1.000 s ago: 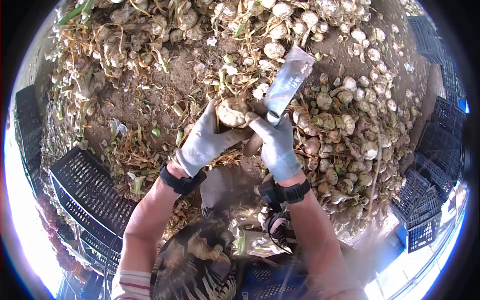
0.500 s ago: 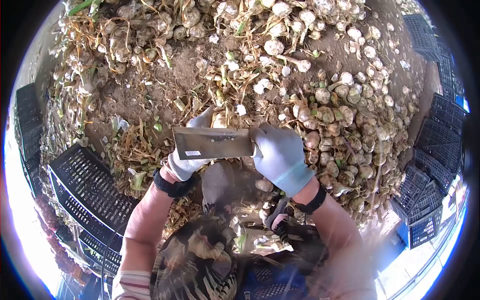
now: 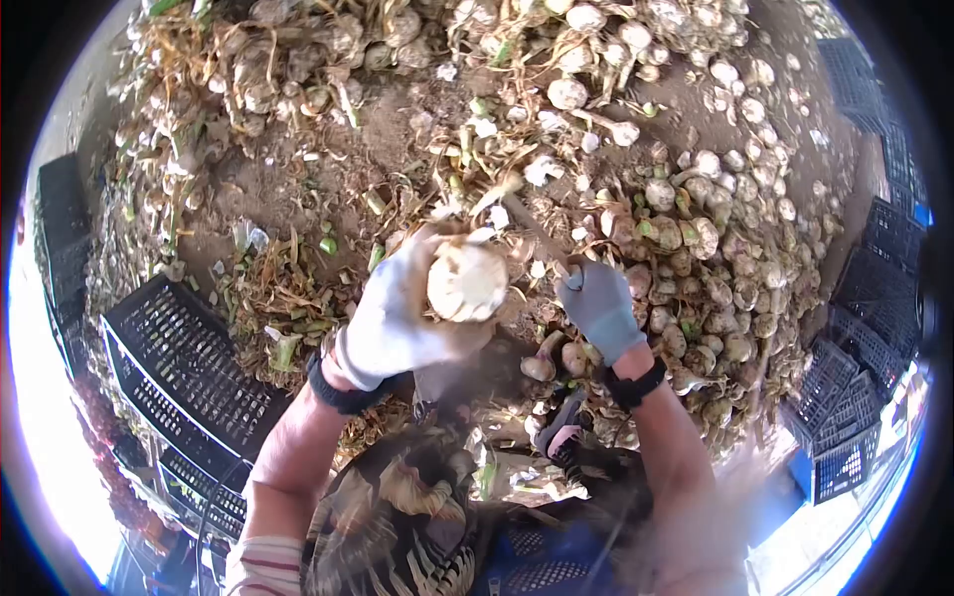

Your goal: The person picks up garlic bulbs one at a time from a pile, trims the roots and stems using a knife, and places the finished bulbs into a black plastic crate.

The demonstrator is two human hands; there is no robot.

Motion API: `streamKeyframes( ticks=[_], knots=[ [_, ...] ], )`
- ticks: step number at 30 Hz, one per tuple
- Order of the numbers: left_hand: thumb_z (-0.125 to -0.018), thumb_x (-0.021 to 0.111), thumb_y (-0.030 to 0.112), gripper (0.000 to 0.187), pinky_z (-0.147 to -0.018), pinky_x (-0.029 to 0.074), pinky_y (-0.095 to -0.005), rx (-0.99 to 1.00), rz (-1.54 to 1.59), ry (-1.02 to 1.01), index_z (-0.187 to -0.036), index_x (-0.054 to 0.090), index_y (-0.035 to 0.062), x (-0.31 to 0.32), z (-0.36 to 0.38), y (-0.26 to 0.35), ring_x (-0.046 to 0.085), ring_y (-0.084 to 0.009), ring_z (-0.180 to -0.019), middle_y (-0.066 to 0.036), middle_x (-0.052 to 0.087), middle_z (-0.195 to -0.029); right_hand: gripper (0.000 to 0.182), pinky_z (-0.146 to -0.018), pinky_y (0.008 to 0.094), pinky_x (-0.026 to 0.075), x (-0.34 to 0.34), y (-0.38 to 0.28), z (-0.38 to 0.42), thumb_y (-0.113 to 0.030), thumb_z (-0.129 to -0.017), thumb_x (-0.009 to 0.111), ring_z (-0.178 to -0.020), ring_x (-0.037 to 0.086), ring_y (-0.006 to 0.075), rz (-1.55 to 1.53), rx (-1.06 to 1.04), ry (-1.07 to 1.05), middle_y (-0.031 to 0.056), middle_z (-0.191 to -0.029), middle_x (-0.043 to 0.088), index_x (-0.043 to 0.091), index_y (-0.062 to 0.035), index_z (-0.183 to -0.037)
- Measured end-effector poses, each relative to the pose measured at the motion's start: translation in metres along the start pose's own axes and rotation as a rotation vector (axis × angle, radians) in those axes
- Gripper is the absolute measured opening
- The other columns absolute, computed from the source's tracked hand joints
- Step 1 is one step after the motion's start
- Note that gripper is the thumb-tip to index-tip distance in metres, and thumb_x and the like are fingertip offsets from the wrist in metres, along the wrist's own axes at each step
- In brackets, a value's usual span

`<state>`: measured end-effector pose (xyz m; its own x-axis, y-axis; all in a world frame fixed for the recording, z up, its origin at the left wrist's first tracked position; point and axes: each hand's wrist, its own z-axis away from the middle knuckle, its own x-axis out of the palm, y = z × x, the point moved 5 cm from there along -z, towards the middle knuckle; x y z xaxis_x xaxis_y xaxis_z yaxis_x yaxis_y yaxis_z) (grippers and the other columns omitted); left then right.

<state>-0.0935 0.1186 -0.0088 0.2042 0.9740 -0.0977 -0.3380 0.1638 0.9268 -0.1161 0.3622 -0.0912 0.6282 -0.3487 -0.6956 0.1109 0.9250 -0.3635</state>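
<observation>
My left hand [image 3: 393, 318], in a pale work glove, is closed round a garlic bulb [image 3: 467, 282]. The bulb's flat, whitish face points up at me. To its right, my gloved right hand [image 3: 602, 308] grips the handle of a cleaver [image 3: 537, 230]. The blade is turned nearly edge-on and slants up and to the left, apart from the bulb. A stalk end, blurred, shows by the blade's tip. Below and left of my right hand, a few loose bulbs [image 3: 574, 358] lie on the ground.
A heap of garlic bulbs [image 3: 720, 288] spreads on the right. Garlic with dry stalks [image 3: 328, 45] lies across the top. Trimmed leaves and stalks [image 3: 283, 298] litter the ground at left. Black plastic crates stand at left [image 3: 189, 368] and at right [image 3: 889, 248].
The cleaver has swung from broadside to nearly edge-on as my right hand moved right and down. My left hand has come up from behind the blade, showing the garlic bulb's pale face.
</observation>
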Motion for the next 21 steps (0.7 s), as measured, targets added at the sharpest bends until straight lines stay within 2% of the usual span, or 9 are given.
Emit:
streamKeyframes(
  ticks=[2,5,8,11,13,15,17,19,21],
  knots=[
    [-0.067,0.087,0.019,0.069,-0.094,0.049,-0.0341,0.012,0.084,-0.04,-0.126,0.055,0.0029,0.013,-0.006,-0.004,0.062,-0.0221,-0.103,-0.01,0.063,-0.111,0.021,-0.067,0.0414,0.056,0.001,-0.004,0.013,-0.021,-0.089,0.061,-0.076,0.07,0.0333,-0.133,-0.019,0.04,0.0151,-0.08,0.071,0.072,-0.0114,-0.104],
    [-0.067,0.073,0.008,0.042,-0.085,0.049,-0.0424,0.29,-0.716,-0.042,-0.108,0.065,0.0081,0.019,-0.006,-0.014,0.06,-0.0286,-0.095,-0.008,0.059,-0.107,0.02,-0.065,0.041,0.056,-0.015,-0.049,0.015,-0.021,-0.087,0.063,-0.071,0.069,0.0339,-0.342,-0.22,0.13,0.0162,-0.077,0.069,0.072,-0.0123,-0.102],
    [-0.065,0.066,0.005,0.034,-0.084,0.046,-0.0455,0.579,-0.986,-0.003,-0.098,0.069,0.012,0.024,0.004,-0.01,0.056,-0.0309,-0.098,-0.006,0.058,-0.113,0.019,-0.066,0.0422,0.056,-0.026,-0.086,0.017,-0.02,-0.086,0.061,-0.07,0.068,0.0354,-0.314,-0.487,0.05,0.0156,-0.075,0.068,0.073,-0.0118,-0.098],
    [-0.062,0.066,0.001,0.03,-0.088,0.044,-0.0457,0.764,-0.795,0.157,-0.089,0.069,0.0135,0.005,0.012,0.004,0.056,-0.0325,-0.101,-0.005,0.059,-0.114,0.02,-0.073,0.0424,0.057,0.01,-0.024,-0.01,-0.02,-0.087,0.059,-0.073,0.069,0.0347,0.084,-0.001,-0.271,0.0167,-0.077,0.07,0.073,-0.0091,-0.095],
    [-0.06,0.067,-0.005,0.028,-0.081,0.05,-0.0485,0.545,-0.769,0.315,-0.084,0.066,0.0089,-0.005,0.005,0.006,0.061,-0.0334,-0.105,-0.01,0.061,-0.113,0.023,-0.076,0.0404,0.057,0.041,0.013,0.001,-0.025,-0.091,0.062,-0.079,0.071,0.031,-0.239,-0.025,-0.255,0.0155,-0.084,0.072,0.072,-0.0054,-0.095],
    [-0.064,0.065,-0.004,0.03,-0.076,0.055,-0.0452,0.507,-0.369,-0.029,-0.092,0.066,0.0066,0.02,-0.017,0.032,0.063,-0.0316,-0.104,-0.014,0.06,-0.113,0.024,-0.073,0.0364,0.057,0.067,0.007,0.022,-0.024,-0.094,0.061,-0.075,0.071,0.0231,-0.825,0.257,-0.332,0.007,-0.08,0.072,0.071,-0.0019,-0.097],
    [-0.067,0.063,-0.006,0.038,-0.067,0.058,-0.0326,0.668,-0.082,-0.092,-0.103,0.061,0.0047,0.08,-0.034,0.076,0.064,-0.0241,-0.099,-0.013,0.063,-0.109,0.01,-0.058,0.0277,0.05,0.073,-0.013,0.035,-0.01,-0.084,0.072,-0.058,0.061,0.0164,-1.968,0.493,0.188,-0.0008,-0.069,0.065,0.07,-0.0027,-0.091],
    [-0.074,0.062,-0.004,0.038,-0.054,0.056,-0.0264,0.778,-0.27,-0.101,-0.111,0.061,0.0026,0.089,-0.074,0.094,0.067,-0.0235,-0.092,-0.015,0.062,-0.115,0.014,-0.053,0.0267,0.047,0.066,-0.011,0.028,-0.009,-0.085,0.073,-0.056,0.058,0.0139,-1.765,0.466,0.077,0.0009,-0.07,0.065,0.069,-0.002,-0.095],
    [-0.078,0.061,-0.004,0.044,-0.064,0.059,-0.0278,0.63,-0.55,-0.085,-0.121,0.057,0.0025,0.089,-0.14,0.087,0.068,-0.0238,-0.088,-0.016,0.06,-0.119,0.022,-0.043,0.0246,0.042,0.055,-0.005,0.021,-0.009,-0.085,0.075,-0.05,0.054,0.0089,-1.336,0.404,-0.121,0.0045,-0.072,0.065,0.067,-0.0006,-0.103]
  ],
)
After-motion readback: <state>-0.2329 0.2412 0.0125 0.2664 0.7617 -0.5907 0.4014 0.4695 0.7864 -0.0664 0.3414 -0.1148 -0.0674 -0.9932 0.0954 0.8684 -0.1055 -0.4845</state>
